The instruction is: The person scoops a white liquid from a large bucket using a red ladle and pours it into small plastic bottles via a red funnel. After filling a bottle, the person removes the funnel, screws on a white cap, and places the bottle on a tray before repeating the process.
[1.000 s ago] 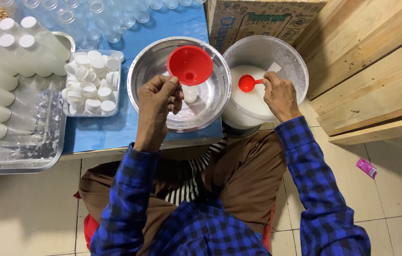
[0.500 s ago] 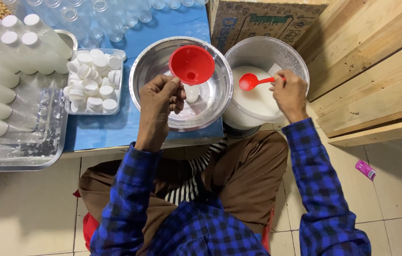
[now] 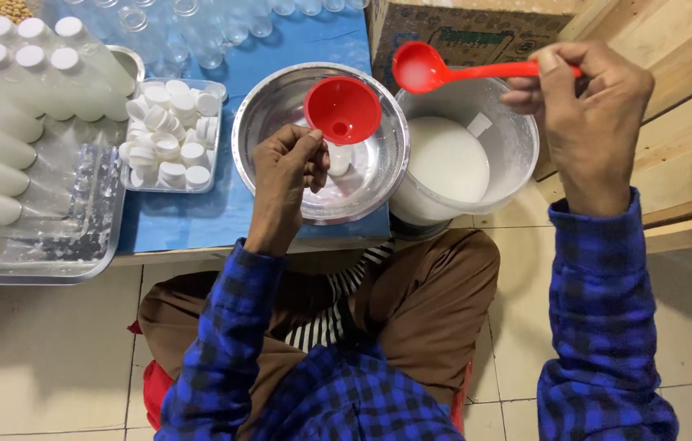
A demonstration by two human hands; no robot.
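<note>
1. Right hand (image 3: 587,106) raised at 2 o'clock, fingers pinched shut around the handle of a red ladle (image 3: 444,69).
2. Ladle bowl at 12 o'clock, pointing left, hanging above the gap between the white bucket (image 3: 517,155) and the steel bowl (image 3: 268,122), a film of white liquid inside it.
3. Left hand (image 3: 289,167) near centre, closed around a small white bottle (image 3: 339,157) standing in the steel bowl.
4. Red funnel (image 3: 342,109) seated in the bottle's mouth, just above the left hand's fingertips, tilted slightly.
5. White bucket at 1 o'clock of the left hand, touching the steel bowl's rim, holding white liquid (image 3: 446,159).
6. Clear tray of white caps (image 3: 168,135) at 9 o'clock of the steel bowl, on the blue table cover (image 3: 223,204).
7. Metal tray (image 3: 44,261) at far 9 o'clock, with filled capped bottles (image 3: 3,98) lying in rows.
8. Empty clear bottles (image 3: 191,33) at 11 o'clock; cardboard box (image 3: 468,28) at 12 o'clock behind the bucket.
</note>
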